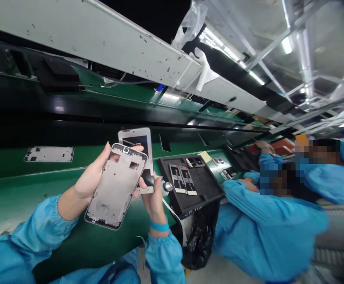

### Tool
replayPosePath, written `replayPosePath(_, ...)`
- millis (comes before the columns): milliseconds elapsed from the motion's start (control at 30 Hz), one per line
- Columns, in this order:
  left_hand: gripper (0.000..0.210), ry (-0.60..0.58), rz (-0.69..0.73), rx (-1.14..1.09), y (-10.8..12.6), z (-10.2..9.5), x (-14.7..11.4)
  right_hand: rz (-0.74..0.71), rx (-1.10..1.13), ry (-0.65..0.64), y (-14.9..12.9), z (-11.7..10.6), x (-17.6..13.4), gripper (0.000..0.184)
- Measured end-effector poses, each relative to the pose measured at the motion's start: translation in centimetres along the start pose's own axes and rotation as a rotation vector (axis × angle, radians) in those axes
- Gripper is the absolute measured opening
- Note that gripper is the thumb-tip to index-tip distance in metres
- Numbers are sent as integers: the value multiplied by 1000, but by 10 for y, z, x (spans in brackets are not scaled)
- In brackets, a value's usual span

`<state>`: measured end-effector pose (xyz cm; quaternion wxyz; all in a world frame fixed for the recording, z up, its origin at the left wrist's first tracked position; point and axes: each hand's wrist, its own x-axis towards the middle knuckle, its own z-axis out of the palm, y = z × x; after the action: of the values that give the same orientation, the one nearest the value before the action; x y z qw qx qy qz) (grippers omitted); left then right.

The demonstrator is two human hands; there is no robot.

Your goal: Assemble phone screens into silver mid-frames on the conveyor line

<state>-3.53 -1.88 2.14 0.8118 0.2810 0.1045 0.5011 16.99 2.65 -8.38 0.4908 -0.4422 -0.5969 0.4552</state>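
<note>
In the head view, my left hand (90, 179) grips a phone middle frame (114, 187) by its left edge. The frame is a flat grey metal plate with a dark rim and two cutouts near its top. Behind it, my right hand (154, 197) holds a white-bordered phone front panel (148, 157) with a dark middle. The two parts overlap, and the frame hides much of the panel and some of my right fingers. Whether the parts touch I cannot tell.
Another phone frame (51, 154) lies on the conveyor at left. A black tray (200, 187) with several phone parts stands at right, a black bag (200, 240) below it. Co-workers in blue (266, 225) sit at right. A white beam (100, 31) crosses above the green bench (100, 244).
</note>
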Motion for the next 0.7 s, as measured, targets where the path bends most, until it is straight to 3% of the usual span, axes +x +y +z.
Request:
replayPosePath(67,90,-19,-38,42,-4,1,-2,98,144,-137,-35,-8,0,86)
replayPosePath(167,89,-25,-58,95,-11,3,-7,130,204,-209,-68,-9,-7,81)
replayPosePath(367,86,-71,-39,104,-17,8,-17,249,297,-354,-68,1,-22,84)
replayPosePath(433,85,-110,11,68,-18,9,-19,240,313,-309,-67,-2,-26,80)
replayPosePath(533,90,-121,73,55,-16,13,-20,124,252,-178,-65,-16,-31,71)
replayPosePath(600,90,-127,76,56,-15,17,-20,44,191,-157,-62,-28,-32,74)
replayPosePath(700,74,-140,140,11,-14,25,-21,-48,129,-160,-57,-42,-35,79)
